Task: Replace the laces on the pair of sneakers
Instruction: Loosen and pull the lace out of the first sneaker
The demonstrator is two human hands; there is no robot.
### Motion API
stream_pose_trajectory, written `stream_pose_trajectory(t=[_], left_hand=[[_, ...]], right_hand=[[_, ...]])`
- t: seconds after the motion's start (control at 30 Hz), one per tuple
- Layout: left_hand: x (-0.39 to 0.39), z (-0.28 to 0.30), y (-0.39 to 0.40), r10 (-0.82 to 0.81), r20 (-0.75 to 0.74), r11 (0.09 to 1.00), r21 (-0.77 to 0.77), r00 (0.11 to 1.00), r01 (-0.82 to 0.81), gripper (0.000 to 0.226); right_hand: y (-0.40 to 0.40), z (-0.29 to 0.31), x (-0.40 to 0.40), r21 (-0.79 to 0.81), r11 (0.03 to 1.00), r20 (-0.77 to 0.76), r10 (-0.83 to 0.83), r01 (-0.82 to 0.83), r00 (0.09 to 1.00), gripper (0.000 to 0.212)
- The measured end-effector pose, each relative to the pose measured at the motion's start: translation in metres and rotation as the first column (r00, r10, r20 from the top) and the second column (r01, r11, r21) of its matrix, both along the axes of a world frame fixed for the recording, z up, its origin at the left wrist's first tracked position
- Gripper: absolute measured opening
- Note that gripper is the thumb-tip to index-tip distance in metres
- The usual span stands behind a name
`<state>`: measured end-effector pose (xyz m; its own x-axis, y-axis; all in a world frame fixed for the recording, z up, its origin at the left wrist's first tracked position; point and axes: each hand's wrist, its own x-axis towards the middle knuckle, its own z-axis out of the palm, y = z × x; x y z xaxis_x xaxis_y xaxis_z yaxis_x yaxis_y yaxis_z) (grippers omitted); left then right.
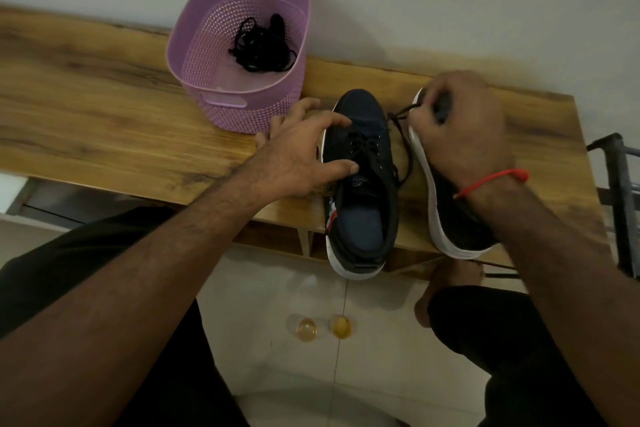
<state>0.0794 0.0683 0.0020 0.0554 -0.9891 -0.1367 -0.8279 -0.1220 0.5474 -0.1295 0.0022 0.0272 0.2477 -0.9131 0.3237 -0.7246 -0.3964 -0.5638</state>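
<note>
My left hand (304, 152) rests spread on the laced sneaker (360, 184); my right hand (460, 128) pinches a lace (403, 135) beside the tilted second sneaker (446, 218); beyond my left, the basket (194, 55) holds black laces (261, 45); I judge relacing barely begun.

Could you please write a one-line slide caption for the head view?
Right hand pulls a lace beside the upright sneaker; spare laces wait in the basket.

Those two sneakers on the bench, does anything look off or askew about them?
Yes. The right sneaker is tipped on its side, white sole showing, under the right hand, which pinches a lace. The left sneaker stands upright, but its heel hangs over the bench edge.
</note>
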Motion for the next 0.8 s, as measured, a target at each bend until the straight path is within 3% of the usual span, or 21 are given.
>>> stream_pose_trajectory(t=[0.1, 0.17, 0.3, 0.5, 0.6, 0.7, 0.8], left_hand=[[0.000, -0.001, 0.001, 0.013, -0.001, 1.000, 0.011, 1.000, -0.013, 0.068], [-0.001, -0.001, 0.001, 0.010, 0.000, 1.000, 0.018, 1.000, -0.010, 0.067], [-0.009, -0.003, 0.001, -0.029, -0.014, 0.998, -0.054, 0.999, 0.028, 0.061], [-0.026, -0.009, 0.003, -0.028, -0.036, 0.987, -0.161, 0.999, 0.021, 0.055], [-0.029, -0.010, 0.003, 0.044, -0.022, 0.976, -0.214, 0.999, -0.048, 0.054], [-0.027, -0.010, 0.004, 0.062, 0.027, 0.973, -0.225, 0.998, -0.055, 0.055], [-0.020, -0.008, 0.004, 0.088, 0.071, 0.975, -0.210, 0.994, -0.071, 0.057]], right_hand=[[-0.021, 0.013, -0.024, 0.057, 0.990, -0.053, -0.126, 0.129, 0.991, 0.017], [-0.020, 0.011, -0.025, 0.095, 0.994, -0.175, -0.036, 0.053, 0.984, 0.027], [0.004, 0.001, -0.001, 0.223, 0.960, -0.261, 0.225, -0.168, 0.939, 0.040], [0.016, -0.009, 0.007, 0.362, 0.911, -0.305, 0.318, -0.200, 0.898, 0.056], [0.016, -0.011, 0.009, 0.383, 0.908, -0.289, 0.295, -0.172, 0.911, 0.046], [0.012, -0.007, 0.008, 0.376, 0.921, -0.303, 0.225, -0.100, 0.926, 0.020], [0.004, 0.000, 0.000, 0.426, 0.904, -0.299, 0.181, -0.039, 0.937, 0.015]])
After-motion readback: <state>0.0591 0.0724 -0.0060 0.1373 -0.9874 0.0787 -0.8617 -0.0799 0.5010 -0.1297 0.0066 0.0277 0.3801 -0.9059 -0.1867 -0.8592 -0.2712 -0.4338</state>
